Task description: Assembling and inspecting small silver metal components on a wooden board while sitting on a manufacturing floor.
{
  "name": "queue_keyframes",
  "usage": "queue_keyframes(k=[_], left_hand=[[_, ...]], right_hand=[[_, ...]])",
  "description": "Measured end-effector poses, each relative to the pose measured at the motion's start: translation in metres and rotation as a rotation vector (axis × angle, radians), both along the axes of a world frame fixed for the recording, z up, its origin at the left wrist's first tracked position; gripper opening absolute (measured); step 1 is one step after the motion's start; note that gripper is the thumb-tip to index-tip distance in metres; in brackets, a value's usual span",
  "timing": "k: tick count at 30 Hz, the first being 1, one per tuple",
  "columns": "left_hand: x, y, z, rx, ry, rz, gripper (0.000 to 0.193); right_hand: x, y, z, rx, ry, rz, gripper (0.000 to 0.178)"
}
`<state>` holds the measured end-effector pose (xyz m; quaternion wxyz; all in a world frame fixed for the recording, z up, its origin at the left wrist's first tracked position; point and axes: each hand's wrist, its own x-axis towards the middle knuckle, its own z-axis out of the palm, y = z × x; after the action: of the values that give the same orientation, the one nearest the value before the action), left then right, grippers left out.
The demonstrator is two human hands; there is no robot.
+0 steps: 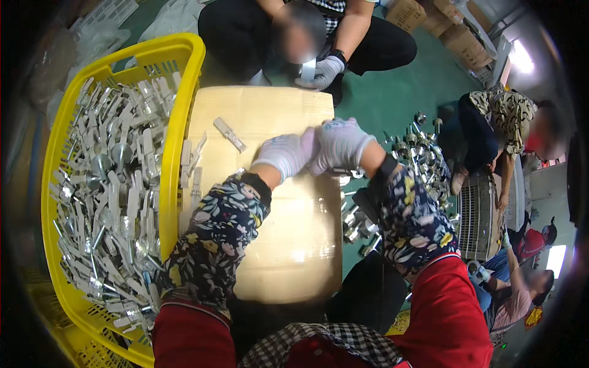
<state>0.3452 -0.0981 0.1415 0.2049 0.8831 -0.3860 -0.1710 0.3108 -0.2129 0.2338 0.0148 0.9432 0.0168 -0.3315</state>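
Observation:
Both of my hands wear white striped gloves and meet above the far part of a cardboard-covered work surface [288,245]. My left hand [285,156] is closed, its fingers pressed against the other glove. Also closed, my right hand [342,146] curls its fingers inward. Whatever lies between them is hidden by the gloves. Left of my hands, a flat grey metal piece with a clear plastic part [230,135] rests on the cardboard. More pale, narrow pieces [195,161] lie along the cardboard's left edge, beside the basket.
A yellow plastic basket [184,122], heaped with grey and shiny metal parts [116,184], stands at my left. Loose metal fittings [423,150] are piled on the green floor to the right. A person with a gloved hand [322,73] sits opposite; others work near a crate [477,214] at right.

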Motion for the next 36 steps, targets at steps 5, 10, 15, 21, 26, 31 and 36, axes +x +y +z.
queue_keyframes(k=[5, 10, 15, 21, 26, 31, 36], left_hand=[[0.049, -0.021, 0.014, 0.102, 0.842, 0.331, 0.042], [0.035, -0.02, 0.002, -0.068, -0.103, 0.057, 0.036], [0.082, -0.041, 0.025, 0.094, 0.39, 0.338, 0.065], [0.06, -0.031, -0.004, -0.097, 0.029, 0.337, 0.062], [-0.019, 0.0, 0.02, 0.098, 0.05, 0.225, 0.035], [-0.124, 0.045, 0.016, 0.088, 0.093, 0.225, 0.046], [-0.232, 0.091, 0.025, 0.119, 0.122, 0.162, 0.042]], right_hand=[[0.013, 0.001, -0.026, -0.171, -0.303, 0.059, 0.063], [0.059, -0.028, -0.014, 0.117, 0.272, -0.065, 0.078], [0.048, -0.023, -0.019, -0.198, -0.387, 0.137, 0.084], [0.054, -0.016, -0.003, -0.138, -0.221, 0.167, 0.059], [-0.015, 0.001, -0.014, -0.054, -0.264, 0.157, 0.052], [-0.121, 0.051, 0.001, -0.033, -0.168, 0.158, 0.053], [-0.23, 0.092, 0.003, 0.044, -0.166, 0.131, 0.053]])
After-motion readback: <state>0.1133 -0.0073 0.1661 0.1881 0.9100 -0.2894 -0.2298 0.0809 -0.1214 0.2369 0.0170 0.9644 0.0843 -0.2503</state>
